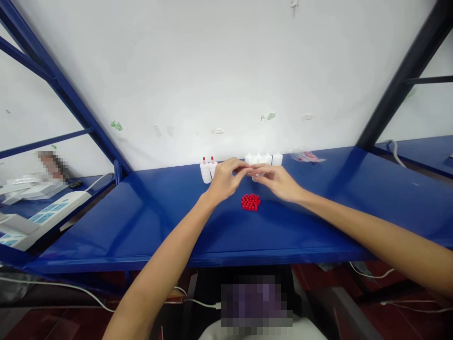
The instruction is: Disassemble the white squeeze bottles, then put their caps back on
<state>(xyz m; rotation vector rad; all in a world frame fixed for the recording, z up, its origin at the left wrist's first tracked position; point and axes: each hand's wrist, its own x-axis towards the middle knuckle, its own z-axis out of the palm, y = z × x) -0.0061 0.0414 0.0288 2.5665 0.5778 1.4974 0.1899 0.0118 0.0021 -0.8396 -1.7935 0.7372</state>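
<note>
Above the middle of the table, my left hand [228, 178] and my right hand [278, 183] meet at the fingertips. The left thumb and forefinger are pinched together, with a hint of red at their tips too small to name. My right fingers are closed around something small and whitish, mostly hidden. Just below the hands lies a tight cluster of small red caps [250, 202]. Beside my left hand stand white squeeze bottles [205, 173] with red-tipped nozzles, partly covered by that hand. Behind my right hand is a group of white bottles [277, 159] without red tips.
A clear plastic bag [307, 157] with red print lies at the back right of the blue table [148, 217]. Blue posts [76, 101] and a white wall bound it. At left, a power strip [53, 215] and white boxes sit on another surface, with a person's hand nearby.
</note>
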